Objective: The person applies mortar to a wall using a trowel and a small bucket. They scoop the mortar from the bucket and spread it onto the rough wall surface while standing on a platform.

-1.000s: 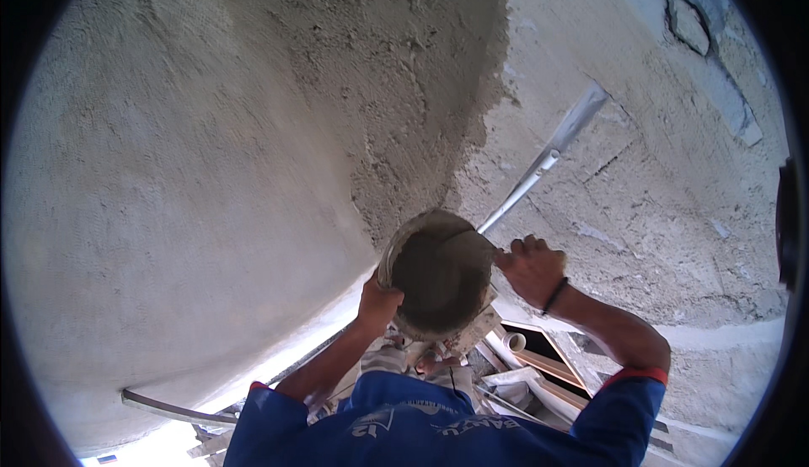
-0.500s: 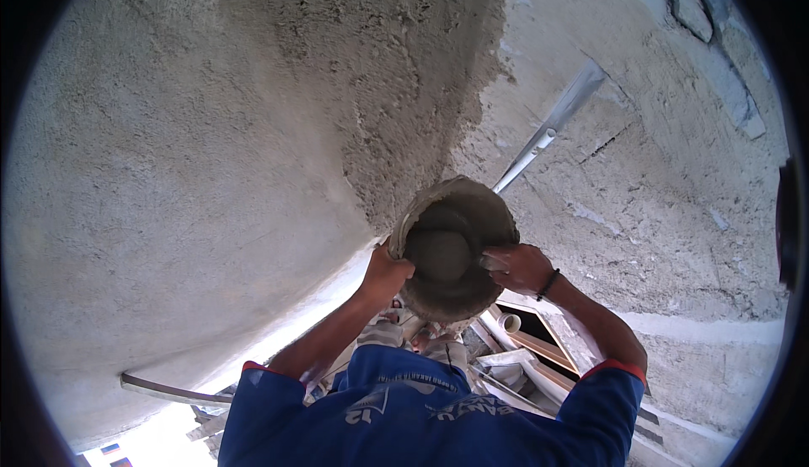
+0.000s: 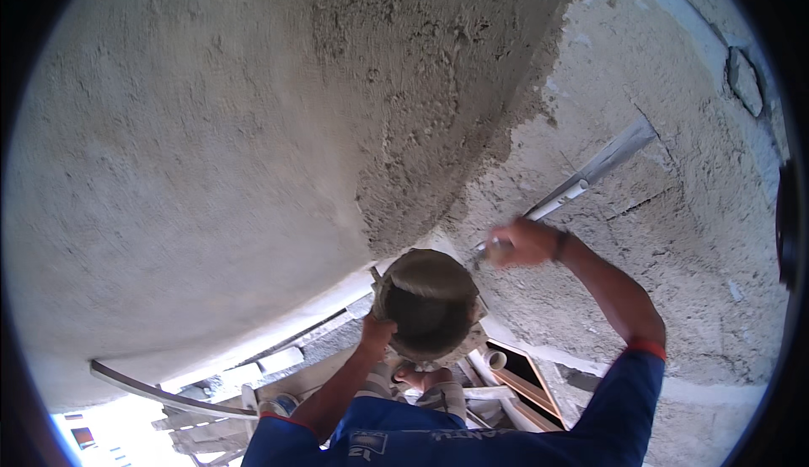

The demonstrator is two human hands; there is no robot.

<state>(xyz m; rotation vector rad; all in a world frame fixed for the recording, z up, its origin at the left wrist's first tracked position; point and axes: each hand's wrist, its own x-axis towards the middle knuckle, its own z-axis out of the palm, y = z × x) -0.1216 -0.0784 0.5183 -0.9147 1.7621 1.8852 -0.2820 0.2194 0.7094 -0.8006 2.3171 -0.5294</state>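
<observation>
A mortar-caked bucket (image 3: 381, 303) is held in front of my body, its opening facing me. Wet grey mortar (image 3: 434, 277) lies inside it, banked toward the far side. My left hand (image 3: 379, 332) is closed on the bucket's near left rim, thumb over the edge. To the right of the bucket and apart from it, my right hand (image 3: 524, 243) is blurred by motion. Its fingers wrap round a small tool that looks like a trowel (image 3: 482, 252), mostly hidden and smeared. Fresh, rough mortar (image 3: 421, 113) covers a strip of the wall ahead.
Smoother plaster (image 3: 194, 163) spreads to the left, and rough bare wall (image 3: 674, 239) to the right. A white pipe (image 3: 563, 201) sits in a wall groove. Below are planks (image 3: 527, 387), a pipe end (image 3: 495, 359) and my feet. A long curved-looking bar (image 3: 168, 393) is at lower left.
My right hand has left the bucket and moved up and right with the tool. The bucket, in my left hand, is lower and tilted differently, with the mortar now at its far side.
</observation>
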